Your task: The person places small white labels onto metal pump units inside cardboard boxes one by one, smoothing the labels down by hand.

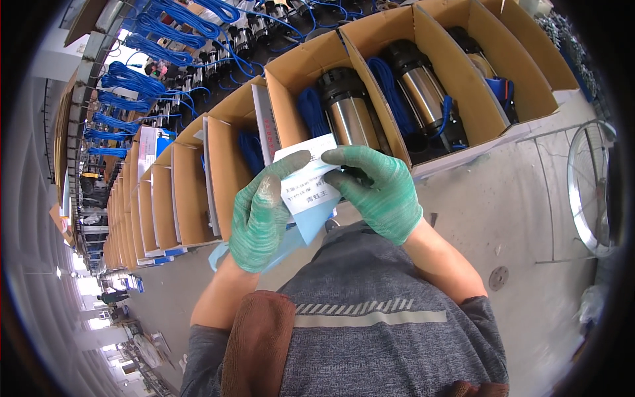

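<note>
Left hand (259, 221) (green glove) pinches white paper slip (305, 173) | right hand (378, 190) grips its 3 o'clock edge | open pump cartons (311, 66) at 12 o'clock.

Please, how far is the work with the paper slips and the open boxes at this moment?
Done: several open cardboard boxes already contain a steel pump with blue cable; one box also shows a paper standing inside. In hand: the left hand and right hand, in green gloves, hold a stack of white paper slips. Left: every box is unclosed, and no slip shows in the nearest pump boxes.
</note>
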A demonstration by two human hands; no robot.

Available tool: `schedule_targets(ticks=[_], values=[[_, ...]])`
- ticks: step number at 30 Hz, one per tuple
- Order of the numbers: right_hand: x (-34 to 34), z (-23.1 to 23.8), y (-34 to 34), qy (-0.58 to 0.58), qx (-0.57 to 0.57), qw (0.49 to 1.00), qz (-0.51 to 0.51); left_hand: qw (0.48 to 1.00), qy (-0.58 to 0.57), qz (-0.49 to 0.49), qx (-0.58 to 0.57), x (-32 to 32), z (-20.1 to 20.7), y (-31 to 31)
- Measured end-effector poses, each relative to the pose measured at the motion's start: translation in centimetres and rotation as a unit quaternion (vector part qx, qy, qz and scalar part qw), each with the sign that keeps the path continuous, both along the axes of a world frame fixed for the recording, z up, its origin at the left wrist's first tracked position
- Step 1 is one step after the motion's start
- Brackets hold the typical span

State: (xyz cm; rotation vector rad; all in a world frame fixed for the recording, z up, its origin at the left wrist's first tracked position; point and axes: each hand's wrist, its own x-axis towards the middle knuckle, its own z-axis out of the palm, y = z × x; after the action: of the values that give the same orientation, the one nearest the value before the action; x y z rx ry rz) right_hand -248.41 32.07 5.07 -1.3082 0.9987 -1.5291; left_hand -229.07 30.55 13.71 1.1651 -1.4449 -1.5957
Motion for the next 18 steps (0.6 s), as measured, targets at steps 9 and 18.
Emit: schedule_targets(ticks=[9, 18], values=[[1.1, -0.9, -0.1, -0.035, -0.015, 0.999, 0.002, 0.999, -0.032, 0.033, 0.002, -0.3, -0.6, -0.4], [-3.9, 0.7, 3.7, -0.033, -0.161, 0.984, -0.065, 0.984, -0.165, -0.057, -0.041, -2.4, -0.4, -6.2]])
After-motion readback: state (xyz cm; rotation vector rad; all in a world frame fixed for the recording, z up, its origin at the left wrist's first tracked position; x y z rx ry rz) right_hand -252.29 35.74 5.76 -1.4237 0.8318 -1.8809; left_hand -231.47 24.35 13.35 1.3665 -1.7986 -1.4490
